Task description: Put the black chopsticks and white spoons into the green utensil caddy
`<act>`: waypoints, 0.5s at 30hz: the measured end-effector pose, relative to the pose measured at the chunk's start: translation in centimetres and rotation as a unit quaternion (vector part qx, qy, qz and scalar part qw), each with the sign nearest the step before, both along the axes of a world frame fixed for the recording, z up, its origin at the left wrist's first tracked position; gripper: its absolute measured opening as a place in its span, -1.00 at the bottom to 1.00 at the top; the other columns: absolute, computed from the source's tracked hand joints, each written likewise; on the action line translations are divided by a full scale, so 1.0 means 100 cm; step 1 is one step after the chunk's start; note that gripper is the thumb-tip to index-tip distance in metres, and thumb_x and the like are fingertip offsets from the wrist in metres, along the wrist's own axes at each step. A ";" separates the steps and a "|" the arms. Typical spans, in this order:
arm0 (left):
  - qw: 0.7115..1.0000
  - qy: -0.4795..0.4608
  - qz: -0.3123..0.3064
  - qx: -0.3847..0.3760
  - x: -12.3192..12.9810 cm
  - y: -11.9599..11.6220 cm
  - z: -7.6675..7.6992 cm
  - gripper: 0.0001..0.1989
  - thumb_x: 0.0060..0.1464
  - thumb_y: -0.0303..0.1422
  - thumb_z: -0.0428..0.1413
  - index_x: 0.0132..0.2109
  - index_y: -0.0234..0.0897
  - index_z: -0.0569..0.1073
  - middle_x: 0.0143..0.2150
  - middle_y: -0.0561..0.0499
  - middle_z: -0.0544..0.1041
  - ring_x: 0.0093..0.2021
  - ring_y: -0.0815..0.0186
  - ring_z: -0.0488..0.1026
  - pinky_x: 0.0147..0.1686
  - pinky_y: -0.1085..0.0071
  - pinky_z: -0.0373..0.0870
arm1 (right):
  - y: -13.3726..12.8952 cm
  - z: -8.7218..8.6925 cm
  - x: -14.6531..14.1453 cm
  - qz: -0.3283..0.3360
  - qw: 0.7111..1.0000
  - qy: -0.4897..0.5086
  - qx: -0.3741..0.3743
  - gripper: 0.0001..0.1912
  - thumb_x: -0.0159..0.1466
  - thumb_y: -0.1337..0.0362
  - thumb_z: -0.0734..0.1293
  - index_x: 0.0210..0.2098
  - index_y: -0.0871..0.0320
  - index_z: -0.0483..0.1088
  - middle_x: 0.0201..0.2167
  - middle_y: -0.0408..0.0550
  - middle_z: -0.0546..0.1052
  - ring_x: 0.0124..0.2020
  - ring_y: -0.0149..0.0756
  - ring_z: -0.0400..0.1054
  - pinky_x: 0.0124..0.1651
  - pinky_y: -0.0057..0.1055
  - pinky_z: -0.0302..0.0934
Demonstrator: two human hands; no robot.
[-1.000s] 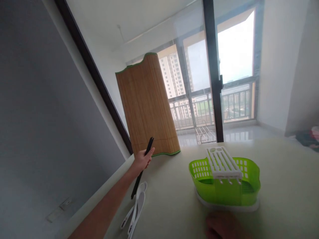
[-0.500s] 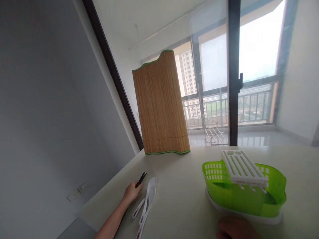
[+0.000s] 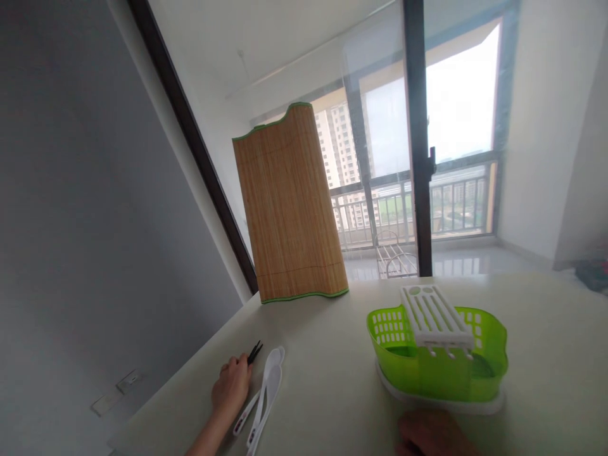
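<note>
My left hand (image 3: 231, 383) is closed round thin black chopsticks (image 3: 255, 353), whose tips poke out past the fingers at the table's left side. Just right of it lie several white spoons (image 3: 270, 383), overlapping, with printed handle ends. My right hand (image 3: 427, 434) shows at the bottom edge, dark and partly cut off, close in front of the green basket (image 3: 444, 377); its fingers cannot be made out clearly. The basket has a white slotted rack (image 3: 436, 316) across its middle and a white base tray (image 3: 403, 394).
A bamboo mat (image 3: 292, 206) with green edging stands upright at the back of the white table (image 3: 327, 354). Behind are a glass door with a dark frame (image 3: 418, 139) and a metal rack (image 3: 396, 261). A grey wall (image 3: 95, 221) rises at the left.
The view has turned a little, shifting the mat, basket and spoons leftward. My left hand has turned on the chopsticks, and less of their length shows beyond its fingers.
</note>
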State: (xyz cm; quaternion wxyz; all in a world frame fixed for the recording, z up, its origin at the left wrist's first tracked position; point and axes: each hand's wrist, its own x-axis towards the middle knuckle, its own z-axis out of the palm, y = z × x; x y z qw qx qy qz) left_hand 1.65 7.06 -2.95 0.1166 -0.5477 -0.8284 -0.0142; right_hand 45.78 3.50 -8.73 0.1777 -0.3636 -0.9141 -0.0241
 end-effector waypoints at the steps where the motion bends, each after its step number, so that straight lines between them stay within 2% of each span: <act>1: 1.000 0.016 -0.004 -0.006 0.000 -0.001 0.001 -0.62 0.25 -0.33 -0.18 0.03 -0.41 0.41 -0.06 -0.27 0.46 0.02 -0.06 0.38 -0.22 0.21 0.38 | 0.000 0.001 -0.001 -0.004 1.000 -0.002 -0.008 -0.86 0.10 0.40 0.33 -0.54 0.13 0.28 -0.56 -0.18 0.51 -0.57 -0.38 0.34 -0.52 -0.39 -0.23; 6: 0.998 0.057 -0.006 -0.035 -0.002 0.004 0.007 -0.58 0.26 -0.23 -0.17 0.00 -0.37 0.45 -0.11 -0.23 0.48 -0.03 -0.03 0.40 -0.19 0.19 0.40 | 0.002 0.002 -0.003 -0.015 0.999 -0.007 -0.046 -0.88 0.08 0.39 0.35 -0.54 0.13 0.31 -0.54 -0.18 0.53 -0.56 -0.38 0.33 -0.52 -0.40 -0.23; 9: 0.996 0.079 -0.047 0.014 0.017 0.012 0.021 -0.61 0.23 -0.21 -0.09 -0.02 -0.36 0.47 -0.06 -0.20 0.49 -0.02 0.00 0.40 -0.06 0.16 0.37 | 0.003 0.000 -0.006 -0.018 0.998 0.001 -0.058 -0.89 0.07 0.38 0.37 -0.53 0.13 0.33 -0.51 -0.18 0.55 -0.53 -0.37 0.34 -0.51 -0.41 -0.18; 11: 0.985 0.081 -0.128 0.088 0.049 0.015 0.037 -0.66 0.24 -0.25 -0.06 0.01 -0.31 0.46 0.01 -0.15 0.48 0.02 0.07 0.39 0.01 0.20 0.34 | 0.004 -0.002 -0.007 -0.027 0.998 0.004 -0.061 -0.90 0.06 0.35 0.39 -0.52 0.13 0.36 -0.50 -0.17 0.55 -0.52 -0.35 0.35 -0.49 -0.43 -0.12; 12: 0.970 0.078 -0.189 0.129 0.070 0.014 0.047 -0.68 0.24 -0.27 -0.06 0.02 -0.29 0.45 0.02 -0.12 0.48 0.03 0.13 0.39 0.03 0.24 0.34 | 0.005 -0.002 -0.008 -0.035 0.998 0.003 -0.059 -0.91 0.06 0.33 0.39 -0.51 0.12 0.37 -0.49 -0.17 0.56 -0.51 -0.34 0.36 -0.49 -0.44 -0.09; 15: 0.895 0.085 -0.350 0.261 0.148 0.002 0.077 -0.73 0.25 -0.28 -0.03 0.01 -0.19 0.45 0.01 -0.05 0.50 -0.03 0.20 0.42 -0.05 0.31 0.38 | 0.005 0.000 -0.009 -0.052 0.998 -0.006 -0.041 -0.92 0.03 0.30 0.41 -0.51 0.12 0.42 -0.52 -0.16 0.56 -0.54 -0.31 0.38 -0.50 -0.47 0.02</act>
